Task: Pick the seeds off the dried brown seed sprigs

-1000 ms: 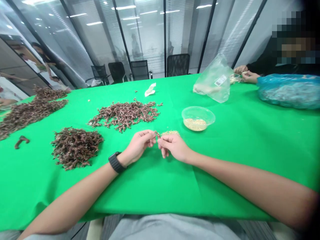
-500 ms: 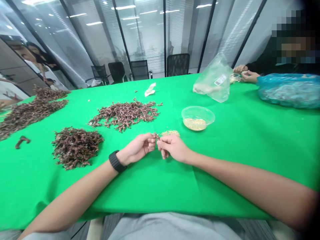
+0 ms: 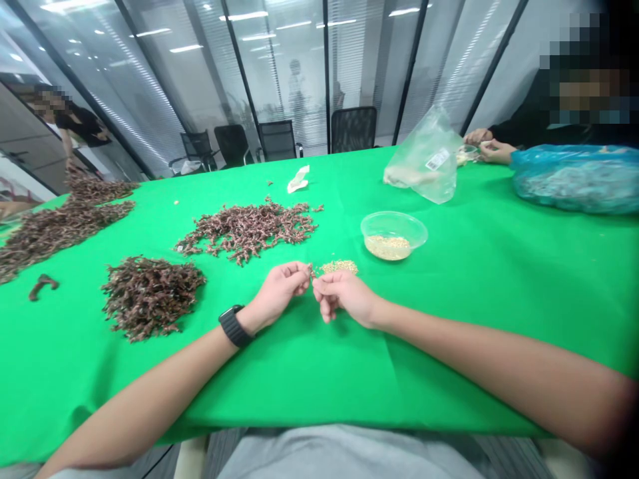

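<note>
I take the clear tub (image 3: 421,238) on the green bench (image 3: 499,266) as ref. Well left of it I've got a long brown heap (image 3: 64,229), then, nearer me, a curved brown pc (image 3: 42,286) and a dense brown pile (image 3: 152,298). Next, left of the tub and abt level w/ it, a looser brown spread (image 3: 252,229). Left hand (image 3: 279,291), left of the tub and nearer me: thumb and fingers narrow, pinching one end of a small knobbly pc (image 3: 313,272). That pc sits btwn both hands, left of the tub, nearside. Its other end is at the right hand (image 3: 347,296), fingers also in a tight pinch; exact contact too small to tell. Just beyond that hand, nearside-left of the tub: little heap of pale bits (image 3: 339,267), similar grains (image 3: 388,247) inside the tub.

Handling, my guess: v. light, dry, stiff, prob. brittle, so a hard squeeze may crumble it. Rough skin = low slip risk. I'd hold it by the ends, fingertips only, min. force.
</note>
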`<action>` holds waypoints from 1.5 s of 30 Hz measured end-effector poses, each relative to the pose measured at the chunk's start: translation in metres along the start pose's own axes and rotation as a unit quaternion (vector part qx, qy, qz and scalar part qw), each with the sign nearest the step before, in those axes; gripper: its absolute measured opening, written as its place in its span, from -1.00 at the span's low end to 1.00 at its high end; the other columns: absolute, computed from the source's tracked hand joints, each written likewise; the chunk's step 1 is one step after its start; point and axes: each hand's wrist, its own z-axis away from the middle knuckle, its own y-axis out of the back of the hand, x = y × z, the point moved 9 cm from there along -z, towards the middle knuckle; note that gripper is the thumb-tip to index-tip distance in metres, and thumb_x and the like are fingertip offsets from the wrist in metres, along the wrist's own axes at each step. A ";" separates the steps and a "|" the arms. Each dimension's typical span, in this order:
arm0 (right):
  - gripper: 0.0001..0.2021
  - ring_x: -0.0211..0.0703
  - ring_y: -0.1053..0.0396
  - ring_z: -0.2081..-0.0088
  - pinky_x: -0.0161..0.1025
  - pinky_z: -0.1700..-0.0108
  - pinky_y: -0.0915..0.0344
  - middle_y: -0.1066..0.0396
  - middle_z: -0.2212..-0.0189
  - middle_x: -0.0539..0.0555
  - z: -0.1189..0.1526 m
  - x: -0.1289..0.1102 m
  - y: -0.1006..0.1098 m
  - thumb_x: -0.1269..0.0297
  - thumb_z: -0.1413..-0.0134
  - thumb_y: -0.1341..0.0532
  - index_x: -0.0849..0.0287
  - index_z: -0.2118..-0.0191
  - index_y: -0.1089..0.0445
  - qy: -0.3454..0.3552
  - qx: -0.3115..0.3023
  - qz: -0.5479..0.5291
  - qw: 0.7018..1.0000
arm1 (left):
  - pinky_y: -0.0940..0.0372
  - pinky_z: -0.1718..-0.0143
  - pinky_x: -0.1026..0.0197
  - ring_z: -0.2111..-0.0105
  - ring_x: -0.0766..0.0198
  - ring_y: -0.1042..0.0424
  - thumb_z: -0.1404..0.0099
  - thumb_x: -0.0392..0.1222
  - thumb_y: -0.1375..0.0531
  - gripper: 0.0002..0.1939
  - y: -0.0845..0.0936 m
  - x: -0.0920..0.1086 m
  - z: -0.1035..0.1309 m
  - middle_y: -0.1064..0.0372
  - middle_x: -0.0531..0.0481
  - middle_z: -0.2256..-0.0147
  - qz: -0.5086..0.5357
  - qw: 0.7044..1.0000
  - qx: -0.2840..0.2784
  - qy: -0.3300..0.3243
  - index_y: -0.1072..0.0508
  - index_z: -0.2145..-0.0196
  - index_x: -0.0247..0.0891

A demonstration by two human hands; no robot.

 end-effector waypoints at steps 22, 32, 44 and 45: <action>-0.54 -0.26 -0.34 0.70 -0.37 0.61 -0.14 -0.37 0.75 0.00 0.002 -0.007 -0.002 -0.12 0.10 -0.37 0.22 0.56 -0.34 0.028 0.000 -0.016 0.999 | -0.17 0.47 0.34 0.54 0.41 -0.28 -0.25 -0.03 -0.29 -0.73 0.010 0.020 0.006 -0.41 0.05 0.50 -0.148 0.985 0.046 -0.081 -0.46 0.35 -0.33; -0.63 -0.26 -0.34 0.70 -0.37 0.63 -0.09 -0.34 0.74 -0.04 0.003 -0.002 -0.003 0.01 0.01 -0.35 0.22 0.52 -0.34 0.006 0.003 -0.089 0.996 | -0.27 0.33 0.31 0.41 0.34 -0.38 -0.31 -0.15 -0.23 -0.85 0.008 0.032 0.016 -0.46 0.01 0.39 -0.246 0.949 0.080 -0.180 -0.48 0.31 -0.29; -0.69 -0.31 -0.29 0.67 -0.35 0.57 -0.15 -0.31 0.71 -0.05 0.004 0.002 -0.005 0.10 -0.10 -0.29 0.23 0.49 -0.37 -0.017 0.006 -0.160 0.987 | -0.26 0.32 0.29 0.43 0.32 -0.37 -0.32 -0.16 -0.20 -0.88 0.005 0.042 0.020 -0.45 0.03 0.41 -0.356 0.901 0.083 -0.233 -0.49 0.29 -0.24; -0.67 -0.29 -0.31 0.67 -0.34 0.58 -0.15 -0.32 0.71 -0.04 0.004 0.000 -0.005 0.06 -0.08 -0.31 0.23 0.49 -0.36 -0.003 0.005 -0.142 0.990 | -0.28 0.31 0.28 0.41 0.31 -0.38 -0.33 -0.13 -0.20 -0.85 0.007 0.039 0.018 -0.46 0.02 0.40 -0.323 0.918 0.079 -0.216 -0.48 0.29 -0.25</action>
